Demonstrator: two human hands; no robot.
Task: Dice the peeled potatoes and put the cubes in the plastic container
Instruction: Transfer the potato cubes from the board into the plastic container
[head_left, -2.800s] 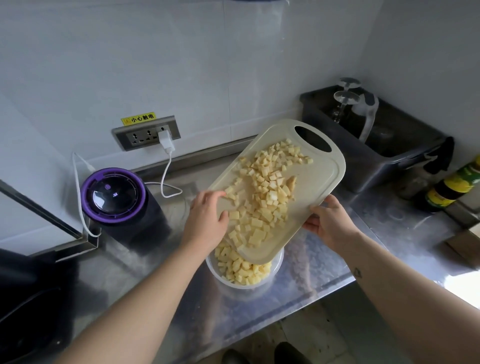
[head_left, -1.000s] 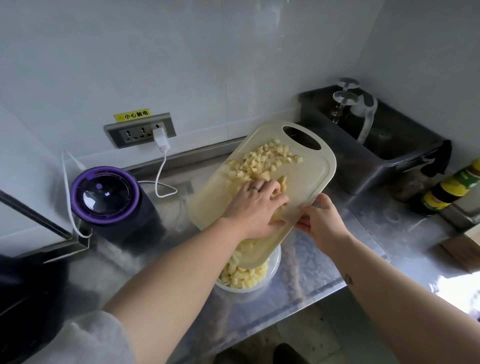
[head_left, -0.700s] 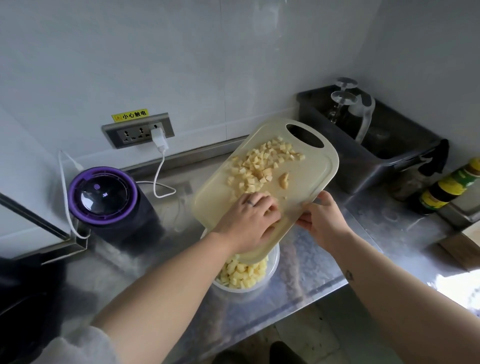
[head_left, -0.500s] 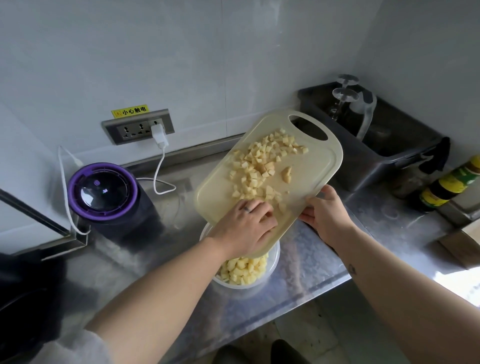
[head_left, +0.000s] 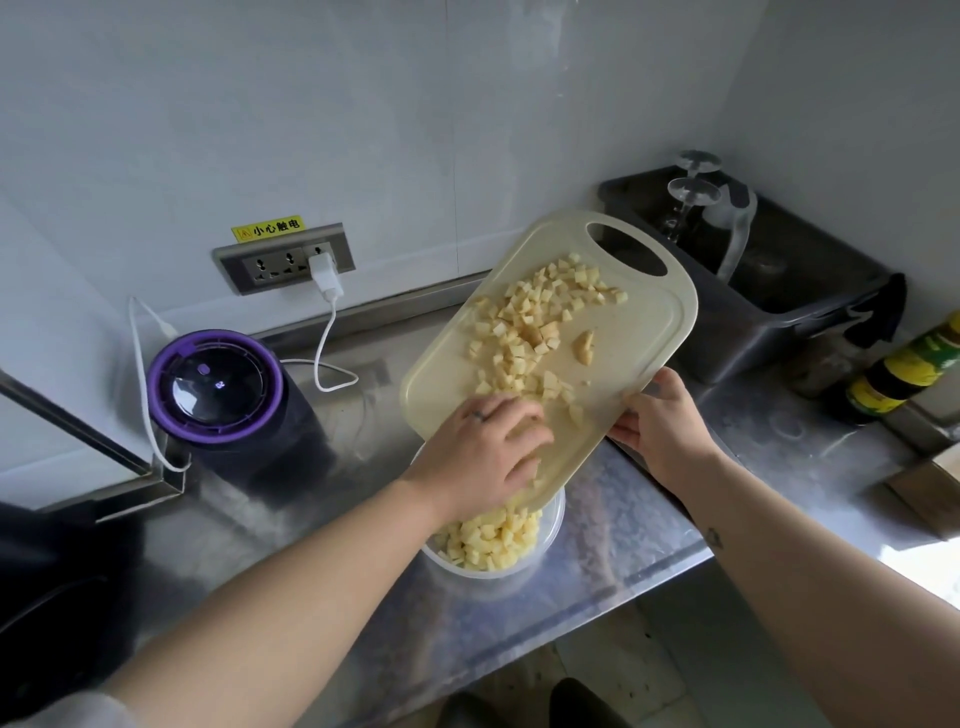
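While tilting the cutting board (head_left: 639, 332) over the plastic container (head_left: 555, 530), clamped at its near edge by the right hand (head_left: 660, 431), sweeping potato cubes (head_left: 530, 332) down with flat, unclenched left hand (head_left: 483, 447). Transfer step; cluster high on the board. Next: reach higher, rake without spilling.

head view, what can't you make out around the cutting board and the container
- Plastic container: its far rim and fill level are hidden by the tilted cutting board and the left hand.
- Right hand: its fingers beneath the board are hidden by it.
- Potato cubes under the left hand: covered and motion-blurred.
- Dark bottle: cut off by the right edge, and the label is too small to read.
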